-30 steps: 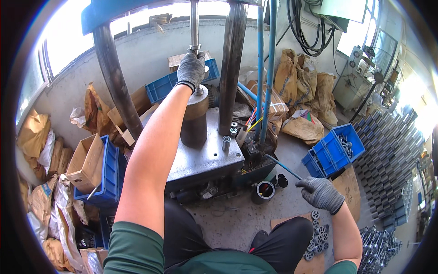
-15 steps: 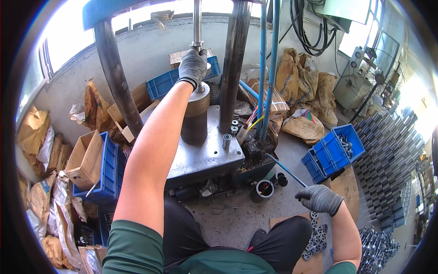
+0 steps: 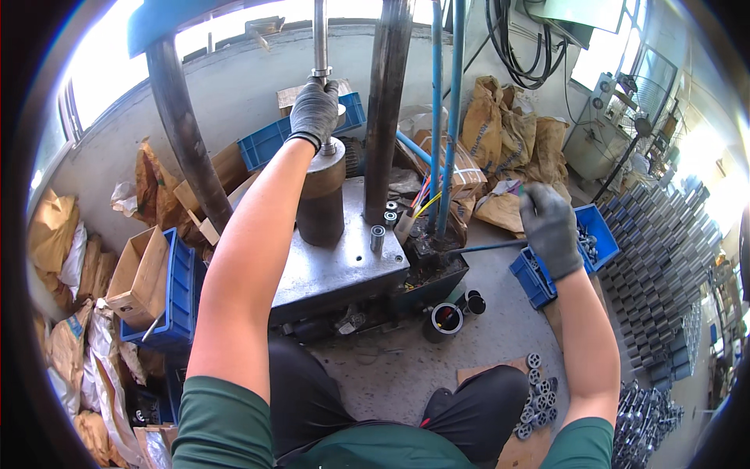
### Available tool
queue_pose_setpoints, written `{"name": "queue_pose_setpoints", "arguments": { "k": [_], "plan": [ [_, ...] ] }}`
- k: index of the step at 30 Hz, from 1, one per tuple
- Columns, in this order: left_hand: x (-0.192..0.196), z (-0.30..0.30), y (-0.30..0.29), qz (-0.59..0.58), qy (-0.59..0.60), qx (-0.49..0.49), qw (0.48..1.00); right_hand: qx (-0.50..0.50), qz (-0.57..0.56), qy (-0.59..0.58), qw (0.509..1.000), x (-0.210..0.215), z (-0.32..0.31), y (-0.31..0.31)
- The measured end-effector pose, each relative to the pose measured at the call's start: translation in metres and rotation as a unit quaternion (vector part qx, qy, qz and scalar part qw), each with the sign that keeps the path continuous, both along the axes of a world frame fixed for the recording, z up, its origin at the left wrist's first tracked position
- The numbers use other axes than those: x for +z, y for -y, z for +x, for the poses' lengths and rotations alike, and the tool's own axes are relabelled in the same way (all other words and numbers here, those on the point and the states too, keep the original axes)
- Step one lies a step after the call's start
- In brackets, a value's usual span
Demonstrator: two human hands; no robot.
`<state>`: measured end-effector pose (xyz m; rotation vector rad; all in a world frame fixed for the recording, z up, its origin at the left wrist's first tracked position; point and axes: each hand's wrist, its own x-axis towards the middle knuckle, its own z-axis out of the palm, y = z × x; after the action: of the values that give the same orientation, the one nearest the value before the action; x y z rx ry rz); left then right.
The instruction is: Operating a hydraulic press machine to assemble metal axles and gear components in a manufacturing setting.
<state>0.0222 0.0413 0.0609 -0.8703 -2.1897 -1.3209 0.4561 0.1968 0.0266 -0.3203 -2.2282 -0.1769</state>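
My left hand (image 3: 315, 113), in a grey glove, is wrapped round a metal rod (image 3: 328, 146) just below the collar of the press's upright shaft (image 3: 321, 39). Pale round metal (image 3: 341, 115) shows beside its fingers; the rest is hidden by the glove. Beneath it stands a thick dark steel cylinder (image 3: 321, 207) on the press's metal bed (image 3: 351, 254). My right hand (image 3: 551, 230), gloved too, is raised with its fingers loosely bent and apart. A thin blue lever (image 3: 488, 247) reaches its palm side; the lever's end is hidden there, clear of the fingertips.
Short metal sleeves (image 3: 377, 237) stand on the bed's right corner. Blue crates of parts (image 3: 533, 281) and stacked tubes (image 3: 656, 273) are at right. Dark pots (image 3: 443, 323) and spoked discs (image 3: 539, 399) lie on the floor. A cardboard box (image 3: 139, 277) in a blue crate sits left.
My right hand has risen from the lever's low end, and the lever has swung up to nearly level. My left hand stays round the rod; the whole view has shifted slightly.
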Motion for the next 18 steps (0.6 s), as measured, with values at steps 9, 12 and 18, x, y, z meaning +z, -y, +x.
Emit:
{"name": "queue_pose_setpoints", "arguments": {
  "k": [9,12,18],
  "plan": [
    [-0.005,-0.002,0.001,0.028,-0.027,-0.021,0.999,-0.125,-0.063,0.005,0.990,0.018,-0.049,-0.048],
    [-0.015,0.005,0.013,0.171,0.086,-0.127,0.973,-0.144,-0.096,0.014,0.985,0.020,-0.050,-0.034],
    [-0.055,0.060,0.042,0.382,-0.010,-0.284,0.879,-0.165,-0.129,0.023,0.978,0.011,-0.030,-0.036]
  ]
}}
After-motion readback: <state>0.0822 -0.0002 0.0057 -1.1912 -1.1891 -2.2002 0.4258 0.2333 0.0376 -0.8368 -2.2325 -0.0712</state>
